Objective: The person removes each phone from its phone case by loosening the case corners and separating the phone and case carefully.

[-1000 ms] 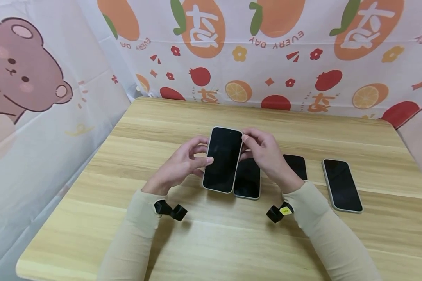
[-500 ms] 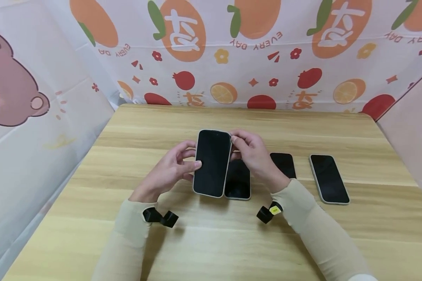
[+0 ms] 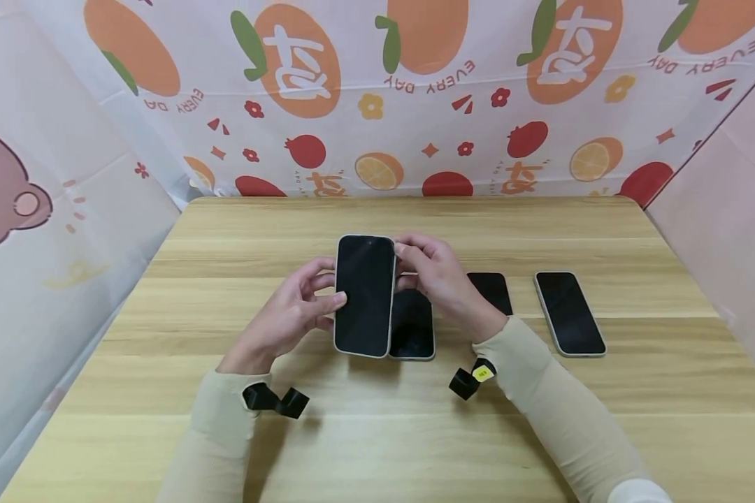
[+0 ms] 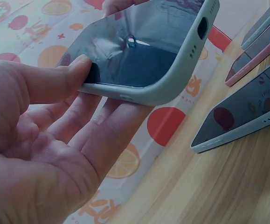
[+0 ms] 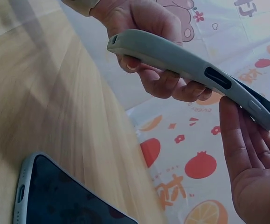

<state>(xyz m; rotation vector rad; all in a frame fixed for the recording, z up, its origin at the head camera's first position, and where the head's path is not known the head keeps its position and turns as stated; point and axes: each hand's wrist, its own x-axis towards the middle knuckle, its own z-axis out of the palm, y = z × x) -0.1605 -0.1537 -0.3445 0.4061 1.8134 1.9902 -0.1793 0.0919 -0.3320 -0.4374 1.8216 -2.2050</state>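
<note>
A smartphone (image 3: 365,297) with a dark screen is held above the table, in a pale grey-green phone case (image 5: 172,56). In the right wrist view the case bends and a gap shows between it and the phone's top end. My left hand (image 3: 283,314) grips the left edge, thumb on the screen's rim and fingers underneath, as the left wrist view shows. My right hand (image 3: 440,279) pinches the top right corner of the case, its fingers behind it. Another phone (image 3: 413,328) lies on the table just right of the held one, its upper part covered.
Right of my hands lie a phone (image 3: 491,290) partly hidden by my right wrist and a pale-cased phone (image 3: 569,314). In the left wrist view one phone (image 4: 260,51) has a pink edge. A fruit-print cloth (image 3: 377,126) hangs behind the wooden table (image 3: 365,447).
The head view has turned, so the whole scene sits further left in it. Both hands keep their hold on the phone and its case, with little visible change between them.
</note>
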